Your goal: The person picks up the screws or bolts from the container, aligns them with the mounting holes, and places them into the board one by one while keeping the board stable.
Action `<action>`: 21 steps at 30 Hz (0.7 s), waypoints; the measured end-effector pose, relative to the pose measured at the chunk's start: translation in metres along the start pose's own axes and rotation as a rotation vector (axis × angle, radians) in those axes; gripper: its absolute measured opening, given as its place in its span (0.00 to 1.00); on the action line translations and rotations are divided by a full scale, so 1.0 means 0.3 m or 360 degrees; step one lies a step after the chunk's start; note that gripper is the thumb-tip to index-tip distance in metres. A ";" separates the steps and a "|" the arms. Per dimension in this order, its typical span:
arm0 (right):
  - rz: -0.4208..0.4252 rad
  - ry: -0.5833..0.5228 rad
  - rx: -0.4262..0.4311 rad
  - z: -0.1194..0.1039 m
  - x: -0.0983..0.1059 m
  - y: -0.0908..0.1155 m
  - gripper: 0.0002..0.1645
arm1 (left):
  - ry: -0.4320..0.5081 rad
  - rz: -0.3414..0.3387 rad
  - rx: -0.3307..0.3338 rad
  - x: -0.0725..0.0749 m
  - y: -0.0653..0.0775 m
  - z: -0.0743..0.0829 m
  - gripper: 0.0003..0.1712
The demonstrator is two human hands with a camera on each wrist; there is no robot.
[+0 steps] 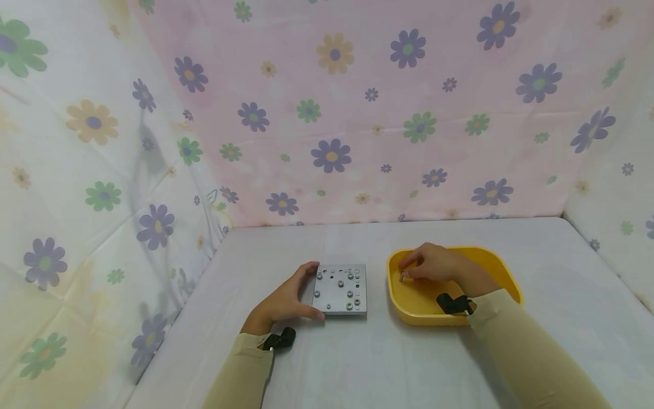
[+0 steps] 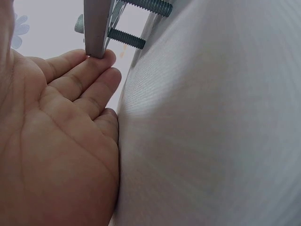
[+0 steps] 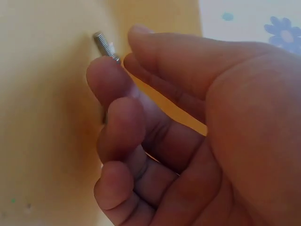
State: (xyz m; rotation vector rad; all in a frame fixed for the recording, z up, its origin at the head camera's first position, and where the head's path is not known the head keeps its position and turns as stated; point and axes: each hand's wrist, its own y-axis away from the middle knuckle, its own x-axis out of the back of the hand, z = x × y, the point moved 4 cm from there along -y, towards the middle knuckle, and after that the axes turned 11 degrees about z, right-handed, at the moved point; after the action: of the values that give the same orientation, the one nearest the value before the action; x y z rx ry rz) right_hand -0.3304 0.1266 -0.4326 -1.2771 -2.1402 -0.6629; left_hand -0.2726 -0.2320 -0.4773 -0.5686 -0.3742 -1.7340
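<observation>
A square silver metal plate (image 1: 338, 295) with holes and several socket-head screws in its top sits left of the table's middle. My left hand (image 1: 286, 301) holds it by the left side, thumb at the near edge and fingers at the far left corner. Threaded screw shanks (image 2: 126, 38) stick out of the plate's underside in the left wrist view. Inside the yellow tray (image 1: 409, 319), my right hand (image 1: 434, 264) has its fingers curled and pinches a small threaded screw (image 3: 104, 45). The fingertips partly hide that screw.
The tray stands to the right of the plate, with a strip of white tablecloth (image 1: 377, 341) between them. Flower-patterned curtains (image 1: 357, 113) close off the back and both sides. A black wrist camera (image 1: 452, 304) overhangs the tray.
</observation>
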 end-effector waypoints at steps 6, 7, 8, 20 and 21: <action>-0.0037 0.0068 0.0022 0.008 -0.017 -0.006 0.16 | -0.0008 0.0001 0.0002 0.000 0.000 -0.003 0.75; -0.0036 0.0087 0.0021 0.011 -0.018 -0.008 0.16 | -0.0010 0.0001 0.0003 0.000 0.000 -0.003 0.75; -0.0035 0.0098 0.0015 0.013 -0.019 -0.010 0.16 | -0.0011 0.0001 0.0003 0.000 0.000 -0.003 0.75; -0.0027 0.0109 -0.0022 0.033 -0.026 -0.027 0.12 | 0.0000 -0.0002 -0.0013 -0.002 -0.002 0.002 0.74; -0.0026 0.0115 -0.0016 0.034 -0.025 -0.027 0.12 | 0.0004 -0.0001 -0.0012 -0.002 -0.002 0.002 0.74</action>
State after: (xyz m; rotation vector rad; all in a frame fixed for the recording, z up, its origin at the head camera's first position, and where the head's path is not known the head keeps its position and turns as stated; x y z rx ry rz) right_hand -0.3368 0.1253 -0.4461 -1.2238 -2.0929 -0.7170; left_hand -0.2731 -0.2310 -0.4772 -0.5722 -0.3661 -1.7373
